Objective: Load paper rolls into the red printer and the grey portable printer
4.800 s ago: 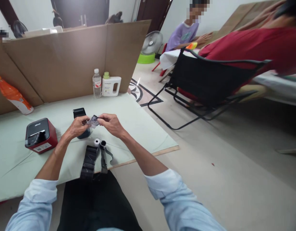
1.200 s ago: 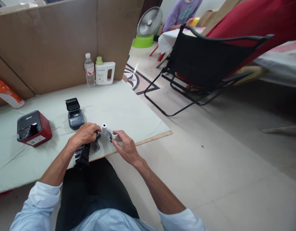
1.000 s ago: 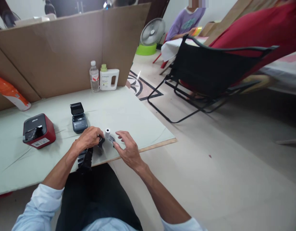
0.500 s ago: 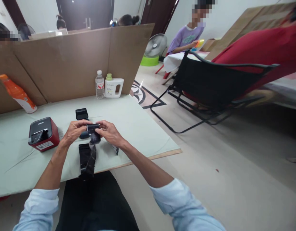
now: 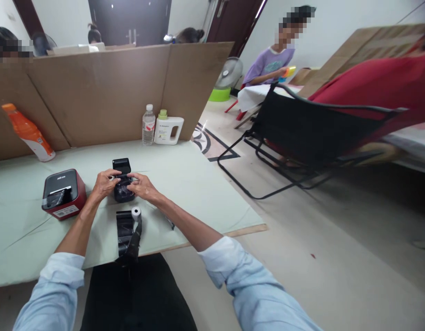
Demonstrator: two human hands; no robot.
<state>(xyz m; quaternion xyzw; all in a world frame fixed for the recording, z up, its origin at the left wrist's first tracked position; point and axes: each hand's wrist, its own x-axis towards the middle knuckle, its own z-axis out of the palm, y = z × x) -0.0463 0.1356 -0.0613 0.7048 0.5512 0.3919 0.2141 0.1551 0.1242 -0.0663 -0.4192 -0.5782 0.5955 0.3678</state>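
The left hand (image 5: 104, 185) and right hand (image 5: 143, 187) reach the open black device (image 5: 124, 195) between them, whether clamped on anything I cannot tell, with a white roll (image 5: 136, 213) and black strip (image 5: 123, 228) on the hands' near side

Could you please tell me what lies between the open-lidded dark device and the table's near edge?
In the head view, a white-ended roll and dark strips lie between the device and that edge.
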